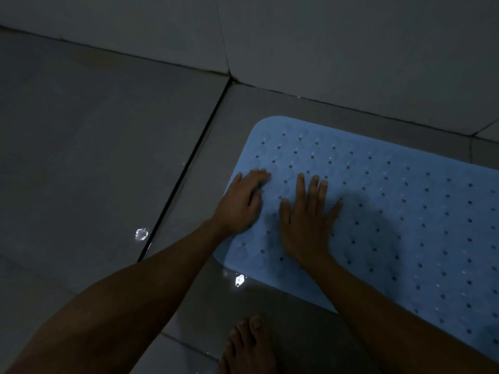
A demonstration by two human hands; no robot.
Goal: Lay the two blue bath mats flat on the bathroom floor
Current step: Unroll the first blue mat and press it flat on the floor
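One blue bath mat (391, 211) in view: pale blue, rounded corner, rows of small round holes. Lies flat on the grey tiled floor (94, 157), close to the wall base (351, 49), running off the right edge. Left hand (240, 203) palm-down on the mat's near-left edge, fingers straight and together. Right hand (305, 220) just beside it, flat on the mat, fingers spread. Neither grips anything. Bare foot (249, 346) on the tile below.

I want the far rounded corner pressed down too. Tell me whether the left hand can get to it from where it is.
Probably yes. The left hand lies flat on the mat near its left edge, and only bare mat lies between it and the corner; the right hand sits off to the side.
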